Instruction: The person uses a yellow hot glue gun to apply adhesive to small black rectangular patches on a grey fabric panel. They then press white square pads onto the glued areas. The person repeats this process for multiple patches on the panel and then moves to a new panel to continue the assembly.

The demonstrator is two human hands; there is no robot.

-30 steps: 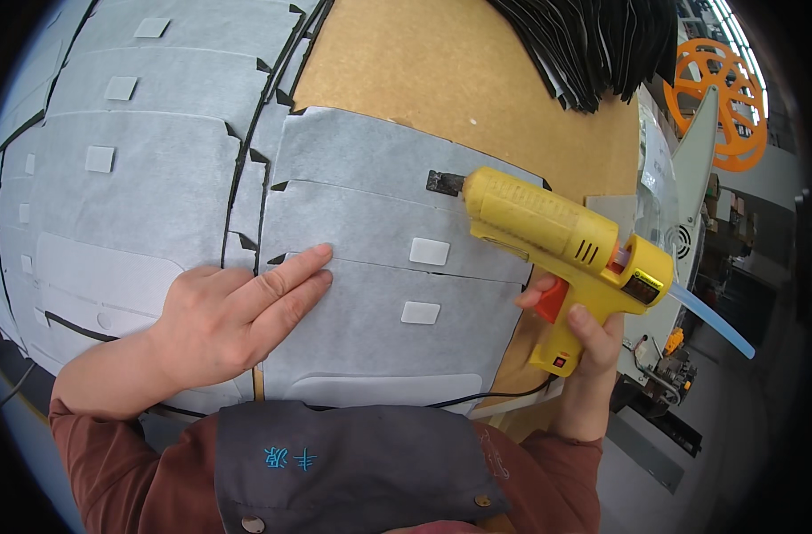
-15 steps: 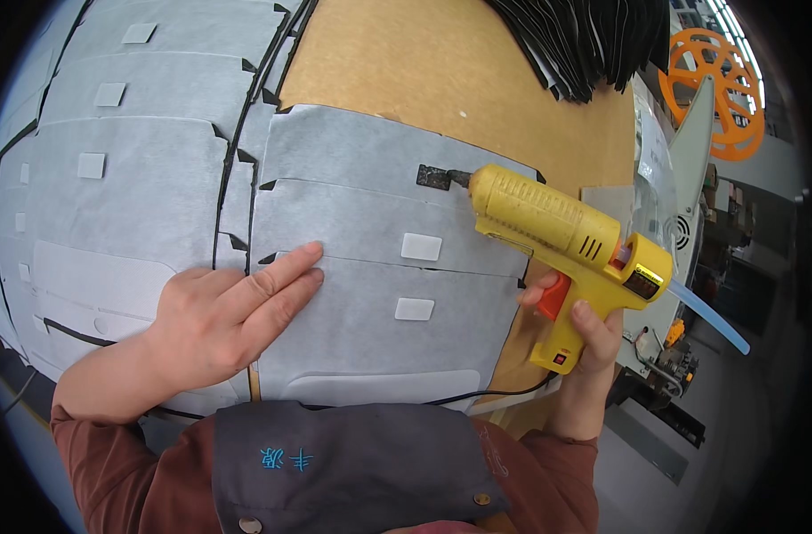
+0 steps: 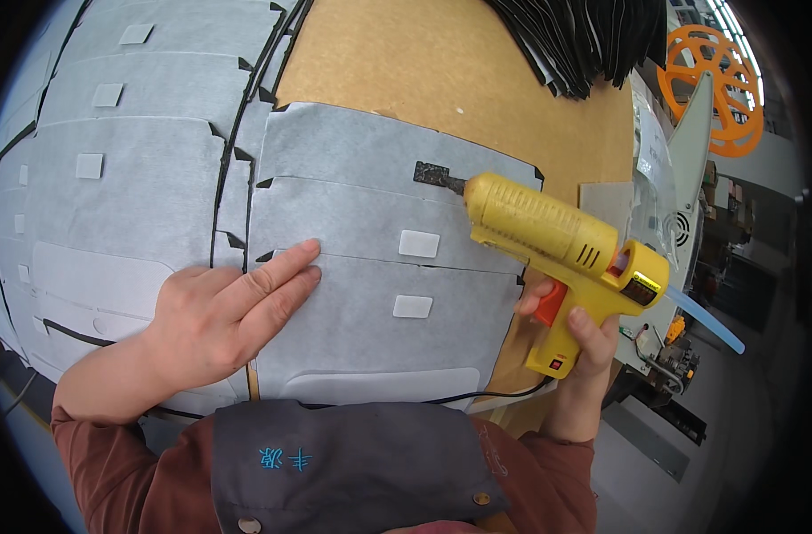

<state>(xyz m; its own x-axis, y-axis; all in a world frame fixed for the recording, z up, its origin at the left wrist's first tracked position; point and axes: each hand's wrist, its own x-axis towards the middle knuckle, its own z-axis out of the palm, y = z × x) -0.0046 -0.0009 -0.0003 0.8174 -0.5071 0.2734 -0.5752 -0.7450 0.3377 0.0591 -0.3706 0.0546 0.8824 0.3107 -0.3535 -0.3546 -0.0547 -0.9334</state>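
My right hand [image 3: 588, 347] grips the handle of a yellow hot glue gun [image 3: 548, 222], with fingers around its red trigger. A translucent glue stick [image 3: 713, 320] sticks out of the gun's back. The dark nozzle reaches a small black rectangle [image 3: 431, 173] on the upper grey-white sheet [image 3: 352, 147]; whether it touches is unclear. My left hand [image 3: 219, 311] lies palm down on the overlapping sheets, two fingers stretched out to the right and nothing held. To the right of those fingertips are two small white rectangular pads [image 3: 418, 243] on the lower sheets.
More layered sheets [image 3: 148, 196] with white pads and black edges cover the left side. A brown board [image 3: 388, 62] shows beyond. Black strips [image 3: 593, 40] are stacked at the far right, near an orange spoked wheel [image 3: 713, 89]. The gun's black cord [image 3: 504, 392] runs along the near edge.
The glue gun has tipped slightly, its front end shifting a little left and toward me, which bares more of the nozzle. My left hand stays in place.
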